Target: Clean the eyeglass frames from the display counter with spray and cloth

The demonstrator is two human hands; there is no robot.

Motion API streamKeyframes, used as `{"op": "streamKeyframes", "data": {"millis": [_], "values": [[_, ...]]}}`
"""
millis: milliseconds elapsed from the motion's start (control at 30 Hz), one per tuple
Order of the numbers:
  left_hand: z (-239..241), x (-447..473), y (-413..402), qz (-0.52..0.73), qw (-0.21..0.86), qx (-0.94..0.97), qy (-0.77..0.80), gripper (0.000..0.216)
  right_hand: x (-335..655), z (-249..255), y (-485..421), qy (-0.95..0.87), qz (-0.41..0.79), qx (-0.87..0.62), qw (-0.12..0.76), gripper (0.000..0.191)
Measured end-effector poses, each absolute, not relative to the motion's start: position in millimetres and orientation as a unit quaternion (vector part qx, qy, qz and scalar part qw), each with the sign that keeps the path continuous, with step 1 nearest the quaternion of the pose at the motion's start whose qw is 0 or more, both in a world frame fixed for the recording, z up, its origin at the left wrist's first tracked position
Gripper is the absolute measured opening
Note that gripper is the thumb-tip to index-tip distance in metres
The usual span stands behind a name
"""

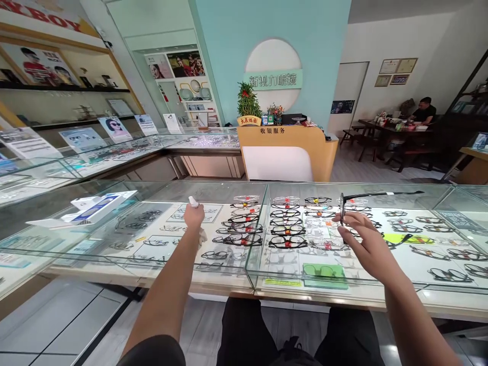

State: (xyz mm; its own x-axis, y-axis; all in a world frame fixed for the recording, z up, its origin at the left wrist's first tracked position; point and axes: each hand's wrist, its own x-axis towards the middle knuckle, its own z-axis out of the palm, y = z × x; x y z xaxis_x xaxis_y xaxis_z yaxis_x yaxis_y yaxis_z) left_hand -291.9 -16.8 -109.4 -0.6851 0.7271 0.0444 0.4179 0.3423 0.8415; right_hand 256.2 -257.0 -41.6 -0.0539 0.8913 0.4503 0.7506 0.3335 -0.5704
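My left hand (194, 217) is closed above the left part of the glass display case (251, 264). A small white object (193, 202) sticks out of its top; its kind cannot be made out. Over the right part of the case, my right hand (360, 239) pinches a pair of black-framed eyeglasses (342, 206) by the front, between thumb and fingers. One dark temple (385, 194) stretches out to the right above the hand, and another dark temple end shows lower, beyond the fingers. Beneath the glass lie rows of eyeglasses (287, 230), several with red tags.
An opened white and blue box (101, 208) rests on the case top at the left. Green lens cloth-like sheet (324, 274) lies under the glass. A wooden cashier counter (324, 152) stands beyond, and a person (424, 112) sits at a dark table at the back right.
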Motion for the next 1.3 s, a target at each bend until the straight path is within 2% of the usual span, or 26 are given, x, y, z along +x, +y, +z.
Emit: {"op": "streamKeyframes", "data": {"millis": [133, 233, 300, 467, 633, 733, 933, 1300], "values": [[-92, -258, -8, 0.537, 0.183, 0.395, 0.723, 0.034, 258, -43, -237, -0.723, 0.096, -0.553, 0.403, 0.037], [-73, -214, 2, 0.595, 0.232, 0.445, 0.628, 0.02, 256, -42, -217, -0.721, 0.093, -0.541, 0.423, 0.037], [-61, -179, 6, 0.618, 0.279, 0.482, 0.555, 0.018, 251, -39, -203, -0.725, 0.09, -0.528, 0.434, 0.036], [-40, -87, -3, 0.616, 0.417, 0.542, 0.391, 0.026, 229, -32, -155, -0.731, 0.095, -0.488, 0.466, 0.037], [-39, -20, -16, 0.566, 0.553, 0.55, 0.267, 0.026, 208, -42, -90, -0.73, 0.131, -0.431, 0.514, 0.039], [-46, -1, -20, 0.531, 0.612, 0.54, 0.228, 0.036, 202, -55, -70, -0.73, 0.176, -0.418, 0.511, 0.042], [-63, 0, -23, 0.459, 0.714, 0.494, 0.188, 0.08, 201, -76, -86, -0.687, 0.28, -0.437, 0.509, 0.044], [-74, -1, -25, 0.391, 0.776, 0.469, 0.158, 0.09, 202, -81, -90, -0.668, 0.368, -0.405, 0.504, 0.042]]}}
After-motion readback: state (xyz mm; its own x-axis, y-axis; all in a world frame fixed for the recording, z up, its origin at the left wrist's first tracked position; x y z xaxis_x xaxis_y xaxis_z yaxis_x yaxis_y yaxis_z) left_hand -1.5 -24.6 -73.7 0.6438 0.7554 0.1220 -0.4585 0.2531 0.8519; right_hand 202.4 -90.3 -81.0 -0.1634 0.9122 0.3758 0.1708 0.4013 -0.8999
